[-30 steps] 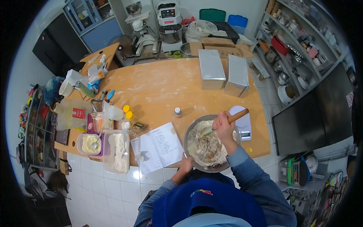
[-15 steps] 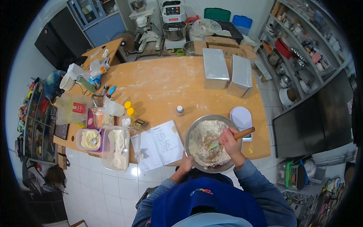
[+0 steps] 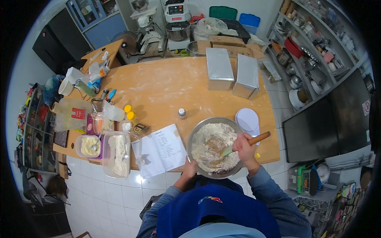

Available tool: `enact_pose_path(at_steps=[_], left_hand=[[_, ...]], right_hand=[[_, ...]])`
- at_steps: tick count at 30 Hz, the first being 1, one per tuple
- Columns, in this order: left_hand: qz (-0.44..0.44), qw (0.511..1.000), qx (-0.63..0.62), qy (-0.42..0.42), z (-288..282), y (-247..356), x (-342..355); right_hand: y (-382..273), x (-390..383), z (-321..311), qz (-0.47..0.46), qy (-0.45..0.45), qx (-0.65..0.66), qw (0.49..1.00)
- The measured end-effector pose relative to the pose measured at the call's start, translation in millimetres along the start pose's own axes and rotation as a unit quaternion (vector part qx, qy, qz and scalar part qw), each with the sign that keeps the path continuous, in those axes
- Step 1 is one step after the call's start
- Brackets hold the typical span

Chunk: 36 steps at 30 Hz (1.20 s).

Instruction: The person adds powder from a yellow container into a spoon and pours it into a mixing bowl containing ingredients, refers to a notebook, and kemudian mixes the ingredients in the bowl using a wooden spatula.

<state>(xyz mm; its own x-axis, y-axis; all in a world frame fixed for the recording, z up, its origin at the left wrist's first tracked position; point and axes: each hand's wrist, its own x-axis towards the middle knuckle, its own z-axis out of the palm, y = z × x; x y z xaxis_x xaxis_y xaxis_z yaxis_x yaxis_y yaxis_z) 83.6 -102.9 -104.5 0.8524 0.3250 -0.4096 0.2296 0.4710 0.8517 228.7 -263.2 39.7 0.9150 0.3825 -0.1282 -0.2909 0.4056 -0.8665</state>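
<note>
A wide metal mixing bowl (image 3: 193, 143) stands at the table's front edge, holding flour (image 3: 206, 133) with a wetter brown patch in the middle. My left hand (image 3: 189, 169) is closed on the bowl's near left rim. In my right hand (image 3: 244, 148) is a spatula (image 3: 260, 138) with a wooden handle and a pale green blade. The blade's end lies in the flour mix, toward the bowl's right side. An open spiral notebook (image 3: 162, 150) with handwriting lies just left of the bowl.
A white kitchen scale (image 3: 247, 120) sits behind the bowl's right side, and a small bottle (image 3: 181, 113) behind its left. Farther left are a tub of flour (image 3: 118, 154) and a tub of yellow spread (image 3: 90, 146). Two metal loaf tins (image 3: 219, 69) stand at the back right.
The spatula blade has moved right through the mix, and the brown patch has spread. My left hand keeps its hold on the rim. The whole view has shifted slightly.
</note>
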Motion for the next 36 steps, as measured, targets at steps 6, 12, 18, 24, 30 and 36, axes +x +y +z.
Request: enact_pose_path(at_steps=[6,12,18,24,30,36], left_hand=[[0.060,0.987,0.132,0.066,3.5,10.5,-3.8],[0.015,0.975,0.141,0.173,10.3,21.2,-5.8],[0.077,0.942,0.192,0.264,28.1,22.4,-23.2],[0.188,0.904,0.187,0.336,51.4,16.9,-33.9],[0.220,0.871,0.237,0.369,46.7,10.6,-26.1],[0.188,0.864,0.293,0.362,41.8,44.7,-8.6]], right_hand=[[4.7,-1.0,-20.9,0.000,-0.019,-0.055,0.998],[-70.2,6.1,-37.2,-0.088,-0.007,-0.301,0.950],[-105.5,0.4,-34.9,-0.213,-0.027,-0.554,0.805],[-125.8,3.1,-40.8,-0.151,-0.285,-0.852,0.414],[-82.0,-5.6,-27.0,-0.176,-0.321,-0.856,0.366],[-34.0,12.2,-34.6,-0.197,-0.329,-0.837,0.390]])
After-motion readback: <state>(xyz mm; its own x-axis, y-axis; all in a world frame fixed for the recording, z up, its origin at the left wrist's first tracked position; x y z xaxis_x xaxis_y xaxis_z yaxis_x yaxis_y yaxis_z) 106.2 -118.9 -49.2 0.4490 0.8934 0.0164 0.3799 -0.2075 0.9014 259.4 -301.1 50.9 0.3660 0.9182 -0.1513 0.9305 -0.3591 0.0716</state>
